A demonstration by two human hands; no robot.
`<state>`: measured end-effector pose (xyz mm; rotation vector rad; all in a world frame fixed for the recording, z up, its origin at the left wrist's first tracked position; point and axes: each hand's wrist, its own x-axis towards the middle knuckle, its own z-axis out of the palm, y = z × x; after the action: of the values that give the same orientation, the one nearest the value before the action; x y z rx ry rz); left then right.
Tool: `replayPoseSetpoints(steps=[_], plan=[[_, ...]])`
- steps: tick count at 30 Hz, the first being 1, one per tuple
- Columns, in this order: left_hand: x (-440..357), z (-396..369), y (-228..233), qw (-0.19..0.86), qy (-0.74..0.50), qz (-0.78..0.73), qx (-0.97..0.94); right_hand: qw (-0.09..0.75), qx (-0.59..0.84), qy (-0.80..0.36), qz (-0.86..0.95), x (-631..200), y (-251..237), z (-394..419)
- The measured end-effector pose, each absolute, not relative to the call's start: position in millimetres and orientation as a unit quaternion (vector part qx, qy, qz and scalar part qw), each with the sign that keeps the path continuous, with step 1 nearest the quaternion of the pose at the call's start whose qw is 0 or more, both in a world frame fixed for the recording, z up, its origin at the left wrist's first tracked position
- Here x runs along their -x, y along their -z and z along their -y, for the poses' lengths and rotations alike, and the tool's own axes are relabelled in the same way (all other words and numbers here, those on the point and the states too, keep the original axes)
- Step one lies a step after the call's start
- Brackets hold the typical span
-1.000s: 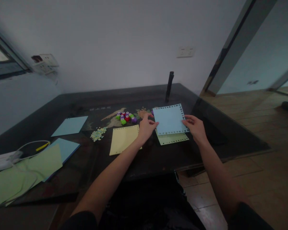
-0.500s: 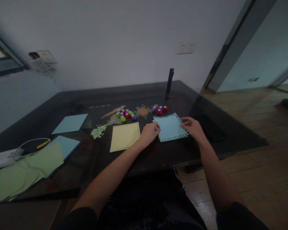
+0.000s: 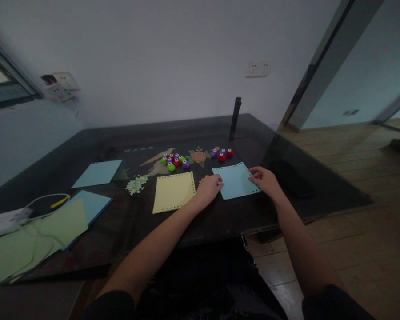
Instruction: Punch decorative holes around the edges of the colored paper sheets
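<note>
A light blue sheet of paper (image 3: pixel 237 183) with small holes punched along its top and right edges is between my hands near the front of the table. My left hand (image 3: pixel 209 190) pinches its left edge with thumb and fingers closed. At the right edge, my right hand (image 3: pixel 264 178) grips the sheet between thumb and fingertips. Left of my left hand lies a pale yellow sheet (image 3: pixel 174 191) with a row of holes along its edges. My left wrist covers its lower right corner.
Several red, green and purple eyeball-topped hole punches (image 3: pixel 176 162) sit behind, with another small group (image 3: pixel 222 154) to the right. Paper scraps (image 3: pixel 137 184) form a pile. Blue paper (image 3: pixel 98 172) and green sheets (image 3: pixel 53 229) lie left. A black upright post (image 3: pixel 235 119) stands behind; a dark flat object (image 3: pixel 291 178) lies right.
The blue sheet has shifted slightly between my hands, and the greenish layer seen along its lower edge no longer shows. Both hands stay at its sides.
</note>
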<state>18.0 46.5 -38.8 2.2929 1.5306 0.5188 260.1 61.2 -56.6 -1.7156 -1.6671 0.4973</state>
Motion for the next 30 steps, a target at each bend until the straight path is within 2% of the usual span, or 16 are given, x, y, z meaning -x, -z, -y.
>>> replayPoseSetpoints(steps=[24,30], plan=[[-18.0,-47.2,39.7,0.155,-0.175,-0.529,-0.816,0.324,0.677,-0.165,0.640,-258.9,59.9,-62.4],[-18.1,-46.9,38.3,0.158,-0.166,-0.535,-0.813,0.296,0.668,-0.104,0.675,-259.5,60.8,-61.0]])
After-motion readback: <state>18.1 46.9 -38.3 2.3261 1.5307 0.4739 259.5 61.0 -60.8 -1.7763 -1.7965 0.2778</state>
